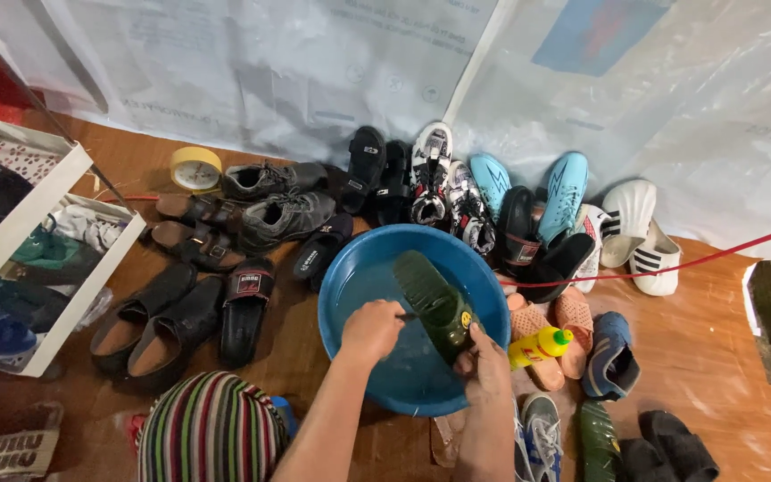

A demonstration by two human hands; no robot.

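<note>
I look down on a blue basin (350,268) of water set on a wooden floor (716,357), ringed by shoes and sandals. My right hand (485,364) grips a dark green clog (435,303) by its heel end, fingers wrapped around it, holding it tilted over the water with the sole turned up. My left hand (370,328) is curled shut on what looks like a small brush, mostly hidden in the fist, its tip touching the clog's side.

The clog looks wet, and I judge it could slip from the one-handed grip and splash water over the basin's rim onto the floor and the black slide (244,308) just beside it. A yellow bottle (539,346) with a green cap lies near my right wrist; a sideways nudge could roll it. The red cord (671,266) crossing the floor could snag.
</note>
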